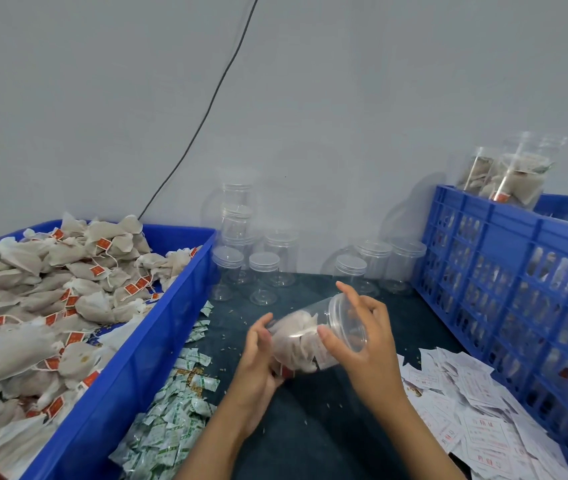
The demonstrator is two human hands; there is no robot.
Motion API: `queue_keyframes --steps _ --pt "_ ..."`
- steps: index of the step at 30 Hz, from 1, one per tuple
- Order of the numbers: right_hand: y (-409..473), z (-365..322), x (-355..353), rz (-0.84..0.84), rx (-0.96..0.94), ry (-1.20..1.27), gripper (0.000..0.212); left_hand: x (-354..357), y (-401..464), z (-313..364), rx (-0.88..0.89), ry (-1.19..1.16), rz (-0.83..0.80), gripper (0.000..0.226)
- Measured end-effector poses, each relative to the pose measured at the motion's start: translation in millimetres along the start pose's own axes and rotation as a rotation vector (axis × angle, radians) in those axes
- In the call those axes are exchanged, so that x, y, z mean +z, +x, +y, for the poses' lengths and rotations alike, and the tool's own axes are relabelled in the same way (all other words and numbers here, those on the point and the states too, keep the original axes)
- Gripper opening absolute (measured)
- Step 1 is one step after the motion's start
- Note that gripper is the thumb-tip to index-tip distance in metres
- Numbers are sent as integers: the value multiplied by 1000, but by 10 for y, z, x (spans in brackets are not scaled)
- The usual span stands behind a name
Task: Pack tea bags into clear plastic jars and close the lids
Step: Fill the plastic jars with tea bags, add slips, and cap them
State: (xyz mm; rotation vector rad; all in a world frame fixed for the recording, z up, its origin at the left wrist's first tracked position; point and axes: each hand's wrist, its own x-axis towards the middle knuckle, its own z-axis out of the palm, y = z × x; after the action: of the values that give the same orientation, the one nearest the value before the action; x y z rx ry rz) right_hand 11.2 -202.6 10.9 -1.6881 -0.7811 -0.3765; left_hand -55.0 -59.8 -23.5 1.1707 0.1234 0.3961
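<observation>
A clear plastic jar point(305, 336) packed with tea bags lies tilted above the dark table, its lidded end pointing up and right. My left hand point(258, 355) cups the jar's bottom end with curled fingers. My right hand point(362, 327) grips the clear lid point(346, 315), thumb on the near side and fingers round the far rim. A blue crate point(130, 358) at the left holds a heap of tea bags point(43, 299) with red tags.
Several empty lidded jars point(263, 271) stand against the back wall. A tall blue lattice crate point(518, 289) at the right holds filled jars point(507, 174). Small green-white sachets point(171, 410) lie beside the left crate, white paper slips point(476, 410) at the right. A black cable point(206, 112) hangs on the wall.
</observation>
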Motion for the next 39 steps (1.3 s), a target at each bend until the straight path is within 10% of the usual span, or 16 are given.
queue_keyframes --steps 8,17,25,32,39 --pt "8 -60 -15 -167 41 105 68 -1 -34 44 -190 -143 -28 62" --pt "51 -100 -168 -329 -138 15 54 -35 -16 34 -378 -145 -226 71" --pt "28 -136 112 -23 122 73 35 62 20 -74 -162 -173 -75 49" --pt "53 -171 -146 -342 134 296 64 56 42 -9 -242 -329 -92 55" --pt "45 -142 -82 -160 173 130 64 25 46 -6 -239 -349 -97 60"
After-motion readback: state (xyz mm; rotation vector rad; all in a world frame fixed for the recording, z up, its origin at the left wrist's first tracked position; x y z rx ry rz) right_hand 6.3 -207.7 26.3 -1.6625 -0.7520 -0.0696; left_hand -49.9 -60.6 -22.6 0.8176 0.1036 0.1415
